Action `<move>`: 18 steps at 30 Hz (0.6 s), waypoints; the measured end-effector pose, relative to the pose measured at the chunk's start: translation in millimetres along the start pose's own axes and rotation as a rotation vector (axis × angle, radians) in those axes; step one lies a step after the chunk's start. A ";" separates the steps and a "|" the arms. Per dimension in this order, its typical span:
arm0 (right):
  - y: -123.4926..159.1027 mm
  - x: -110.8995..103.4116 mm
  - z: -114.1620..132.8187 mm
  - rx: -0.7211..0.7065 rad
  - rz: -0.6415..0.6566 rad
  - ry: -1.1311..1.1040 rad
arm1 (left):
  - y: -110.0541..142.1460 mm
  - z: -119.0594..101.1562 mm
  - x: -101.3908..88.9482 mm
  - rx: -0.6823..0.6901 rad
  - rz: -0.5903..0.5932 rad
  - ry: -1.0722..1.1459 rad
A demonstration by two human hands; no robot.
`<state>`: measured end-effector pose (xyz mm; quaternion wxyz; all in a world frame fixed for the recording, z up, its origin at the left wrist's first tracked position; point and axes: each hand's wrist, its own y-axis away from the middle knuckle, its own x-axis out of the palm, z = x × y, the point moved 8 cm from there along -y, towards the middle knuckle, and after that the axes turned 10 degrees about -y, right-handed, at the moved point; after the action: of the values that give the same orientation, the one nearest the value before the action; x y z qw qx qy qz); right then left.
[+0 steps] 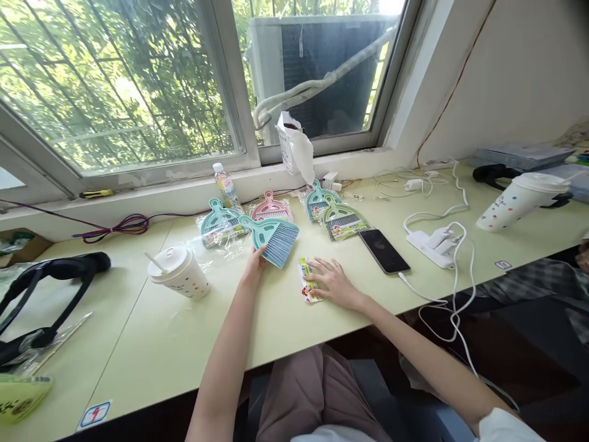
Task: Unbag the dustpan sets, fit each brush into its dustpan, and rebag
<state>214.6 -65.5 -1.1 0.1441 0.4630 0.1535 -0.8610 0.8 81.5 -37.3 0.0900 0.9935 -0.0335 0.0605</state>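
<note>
My left hand (pixel 254 263) grips the teal mini broom and dustpan set (pixel 271 236) by its near edge, lifting it slightly off the pale green table (pixel 184 344). My right hand (pixel 334 282) lies flat with fingers spread on a small printed card label (pixel 307 281). Behind them lie more sets in clear wrappers: a teal one (pixel 219 222), a pink one (pixel 271 209), another teal one (pixel 317 199) and a green one (pixel 343 221).
A lidded paper cup with straw (pixel 178 272) stands left; a phone (pixel 383 250) lies right, beside a white power strip (pixel 437 242) with cables. A tipped cup (pixel 522 199), a water bottle (pixel 226 184), a torn white bag (pixel 294 147) and black headgear (pixel 41 288) are around.
</note>
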 end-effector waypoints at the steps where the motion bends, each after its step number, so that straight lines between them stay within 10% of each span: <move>1: -1.7 0.4 -3.0 0.003 -0.020 -0.015 | 0.1 -0.3 -1.0 -0.003 -0.010 -0.003; 11: -64.9 -95.8 -11.5 0.187 -0.866 -0.243 | 5.2 -1.4 3.6 -0.008 0.013 0.121; 18: -131.7 30.6 22.7 0.142 -0.274 -0.301 | 14.3 -9.2 9.8 0.084 0.085 0.129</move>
<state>129.9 42.2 2.4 0.0141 0.3131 0.1306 -0.9406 8.3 68.6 -24.6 0.0475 0.9882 -0.0672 0.1295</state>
